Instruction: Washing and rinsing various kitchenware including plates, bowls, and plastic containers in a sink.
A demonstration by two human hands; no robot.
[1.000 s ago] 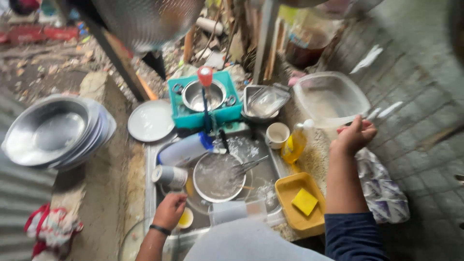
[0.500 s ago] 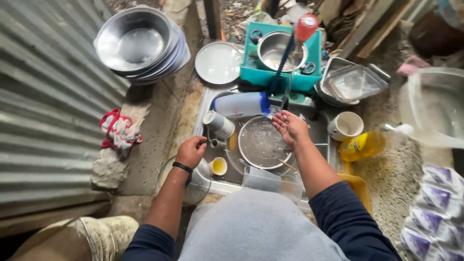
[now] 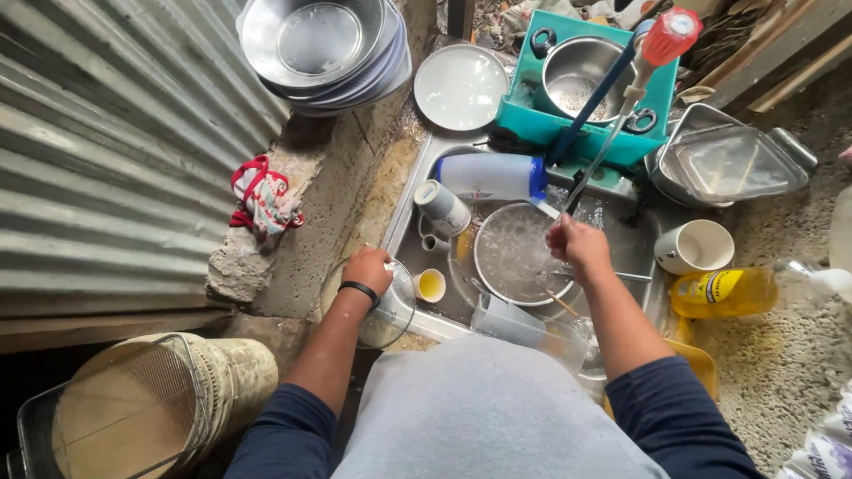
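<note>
My left hand (image 3: 368, 269) grips the rim of a clear glass bowl (image 3: 386, 315) at the near left corner of the metal sink (image 3: 404, 208). My right hand (image 3: 577, 244) is under the thin stream from the red-topped tap (image 3: 672, 34), fingers curled, over a round metal pan (image 3: 510, 257) full of water. What it holds, if anything, is hidden. In the sink lie a white bottle with a blue cap (image 3: 488, 176), a white cup (image 3: 442, 206), a small cup of yellow liquid (image 3: 430, 285) and a clear plastic jug (image 3: 524, 324).
Behind the sink are a teal crate with a metal pot (image 3: 577, 84), a white plate (image 3: 461, 86) and stacked metal bowls (image 3: 319, 44). Right: glass dish (image 3: 728, 164), white mug (image 3: 697, 246), yellow soap bottle (image 3: 723, 291). Left: corrugated wall (image 3: 106, 151), red cloth (image 3: 264, 200), mesh strainer (image 3: 124, 417).
My right hand came from the far right counter to the tap and stays under the water. My left hand shifted from the sink's edge onto the glass bowl.
</note>
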